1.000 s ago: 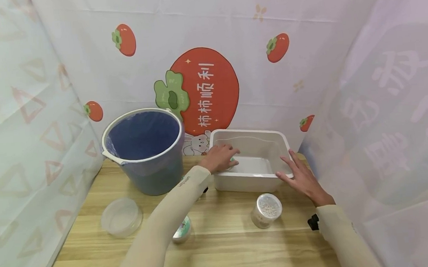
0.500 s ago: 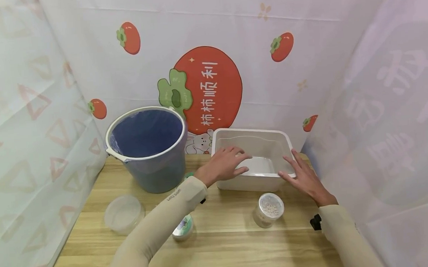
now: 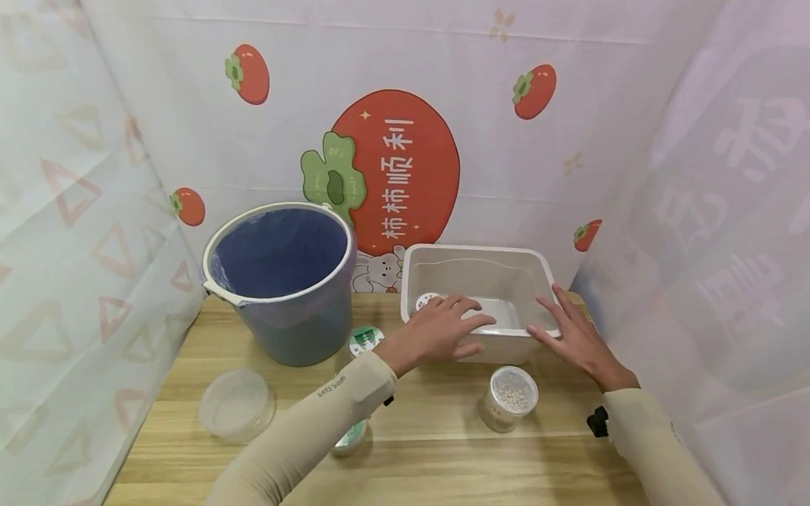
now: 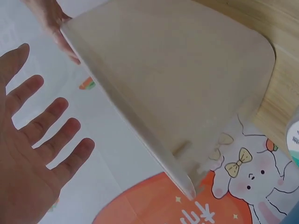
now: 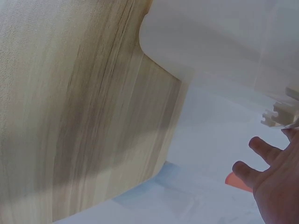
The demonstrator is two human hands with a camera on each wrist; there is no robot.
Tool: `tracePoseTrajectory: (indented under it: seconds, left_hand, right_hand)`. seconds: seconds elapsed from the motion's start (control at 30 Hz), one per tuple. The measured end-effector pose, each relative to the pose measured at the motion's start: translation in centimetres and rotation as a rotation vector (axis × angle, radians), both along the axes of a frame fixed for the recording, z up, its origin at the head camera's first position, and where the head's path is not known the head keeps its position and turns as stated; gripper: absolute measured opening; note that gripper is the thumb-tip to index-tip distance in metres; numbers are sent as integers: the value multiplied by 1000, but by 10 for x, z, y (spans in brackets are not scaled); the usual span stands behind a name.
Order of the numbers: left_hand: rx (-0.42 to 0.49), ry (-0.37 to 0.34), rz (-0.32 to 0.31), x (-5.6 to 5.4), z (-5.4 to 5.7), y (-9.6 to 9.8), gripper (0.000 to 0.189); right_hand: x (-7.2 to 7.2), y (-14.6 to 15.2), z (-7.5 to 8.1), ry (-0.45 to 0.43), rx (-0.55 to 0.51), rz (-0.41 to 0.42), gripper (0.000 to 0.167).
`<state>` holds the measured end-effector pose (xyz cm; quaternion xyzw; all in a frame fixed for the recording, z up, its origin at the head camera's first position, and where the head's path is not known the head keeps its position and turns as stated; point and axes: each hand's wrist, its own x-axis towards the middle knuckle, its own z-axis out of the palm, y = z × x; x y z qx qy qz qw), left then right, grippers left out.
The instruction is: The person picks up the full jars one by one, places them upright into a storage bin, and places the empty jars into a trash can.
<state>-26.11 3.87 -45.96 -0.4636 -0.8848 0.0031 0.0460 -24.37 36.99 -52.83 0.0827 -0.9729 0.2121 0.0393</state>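
Note:
A white rectangular plastic tub (image 3: pixel 476 250) stands against the printed backdrop. Inside its left end a round container with a white printed lid (image 3: pixel 427 300) shows, partly covered by my left hand (image 3: pixel 444 329). That hand hovers over the tub's front rim with its fingers spread and nothing in them; the left wrist view shows the same bare, spread fingers (image 4: pixel 56 109). My right hand (image 3: pixel 578 343) rests at the tub's front right corner, fingers extended along the rim. A clear jar of small pale pellets (image 3: pixel 510 397) stands in front of the tub.
A big blue bucket (image 3: pixel 298 329) with a white rim stands at the back left. Near it are a green-labelled container (image 3: pixel 366 339) and a translucent round container (image 3: pixel 236 406). Another green-lidded container (image 3: pixel 350 440) is partly under the left sleeve. Fabric walls (image 3: pixel 726 264) enclose the wooden table (image 3: pixel 461 482).
My left hand has come up from the tub's left end and moved right and toward me, fingers spreading. The round container inside has come into view. The right hand stays at the corner.

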Motion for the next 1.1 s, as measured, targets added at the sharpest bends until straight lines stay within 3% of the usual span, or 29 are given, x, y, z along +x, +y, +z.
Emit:
tracePoseTrajectory:
  seconds: [0.23, 0.67, 0.9, 1.1]
  left_hand:
    - [-31, 6, -66, 18, -6, 17, 60]
    - [-50, -7, -159, 39, -18, 41, 61]
    - [-112, 69, -195, 49, -34, 58, 68]
    - [-134, 59, -182, 53, -48, 70, 74]
  right_hand:
    - [0, 0, -1, 5, 15, 1, 78]
    - [1, 1, -3, 6, 3, 13, 77]
    - [1, 1, -3, -12, 5, 5, 81]
    - [1, 1, -2, -10, 5, 4, 80]
